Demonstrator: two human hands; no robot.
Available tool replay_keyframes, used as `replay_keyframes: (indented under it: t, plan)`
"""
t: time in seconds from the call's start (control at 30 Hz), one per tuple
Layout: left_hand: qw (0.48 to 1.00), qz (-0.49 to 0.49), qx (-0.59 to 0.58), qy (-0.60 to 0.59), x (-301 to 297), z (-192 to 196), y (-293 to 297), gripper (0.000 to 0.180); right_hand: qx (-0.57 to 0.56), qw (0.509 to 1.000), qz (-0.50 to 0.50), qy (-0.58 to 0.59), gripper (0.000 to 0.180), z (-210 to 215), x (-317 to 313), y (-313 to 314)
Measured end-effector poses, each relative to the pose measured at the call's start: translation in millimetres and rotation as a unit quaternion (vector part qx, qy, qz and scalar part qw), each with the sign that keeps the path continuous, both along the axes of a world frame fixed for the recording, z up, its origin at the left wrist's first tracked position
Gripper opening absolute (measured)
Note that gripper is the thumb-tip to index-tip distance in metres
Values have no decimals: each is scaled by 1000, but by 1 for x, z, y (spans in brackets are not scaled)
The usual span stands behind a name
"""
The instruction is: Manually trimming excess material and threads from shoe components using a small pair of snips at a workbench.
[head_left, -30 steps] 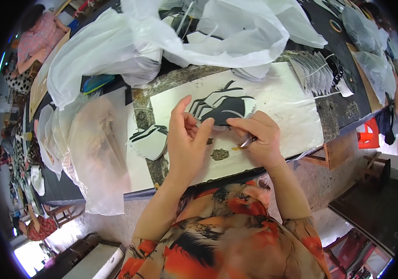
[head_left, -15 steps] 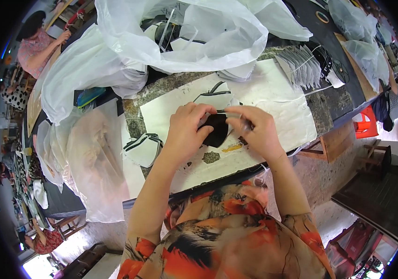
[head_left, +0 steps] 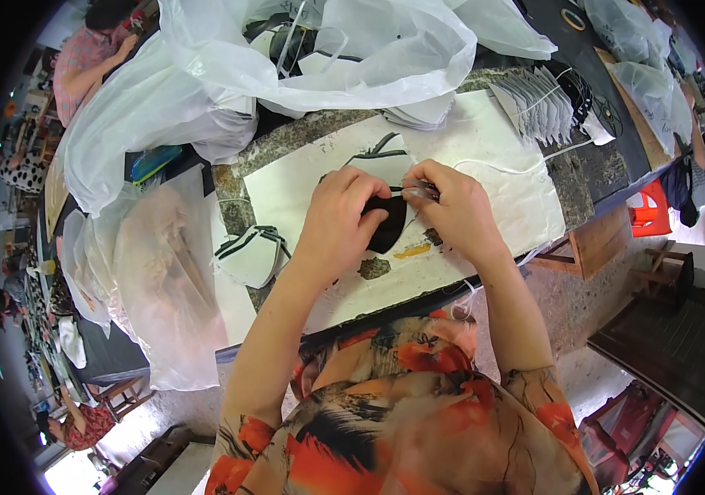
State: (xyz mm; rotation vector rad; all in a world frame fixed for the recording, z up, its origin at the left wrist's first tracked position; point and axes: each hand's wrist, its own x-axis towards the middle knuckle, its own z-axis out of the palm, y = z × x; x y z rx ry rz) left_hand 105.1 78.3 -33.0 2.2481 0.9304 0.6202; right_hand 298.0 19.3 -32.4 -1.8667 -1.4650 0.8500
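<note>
We are pinching a curved black panel [head_left: 390, 229] at our twelve o'clock, left hand [head_left: 341, 213] gripping its eleven-o'clock side and right hand [head_left: 456, 206] its one-o'clock edge, seemingly working that edge above the white board [head_left: 517, 206], the next move calling for steady, close finger control.

The held piece [head_left: 389, 229] is black. The edged pieces [head_left: 383, 167] and the left pile [head_left: 247, 260] are white, trimmed in black. The fanned stack [head_left: 534, 107] is grey. The board [head_left: 509, 210] is white, with a yellow smear [head_left: 413, 252]; the slab [head_left: 577, 188], mottled grey-brown. The worktop [head_left: 117, 356] is black, the stool [head_left: 653, 208] red. The blouse [head_left: 418, 412] carries blotches of orange-red, tan and black.
</note>
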Motion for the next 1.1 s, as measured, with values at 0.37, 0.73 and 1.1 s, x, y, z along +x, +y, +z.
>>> replay_keyframes:
  t: [0.37, 0.73, 1.1]
  plan:
    - [959, 10, -201, -198, -54, 17, -18, 12, 118, 984, -111, -78, 25, -6, -11, 20]
    - [990, -42, -55, -126, -26, 33, -23, 15, -32, 979, 132, 155, 12, 55, -2, -24]
    - [905, 21, -278, -320, -5, 12, -65, 41, -60, 964, 89, 244, 12, 51, -2, -37]
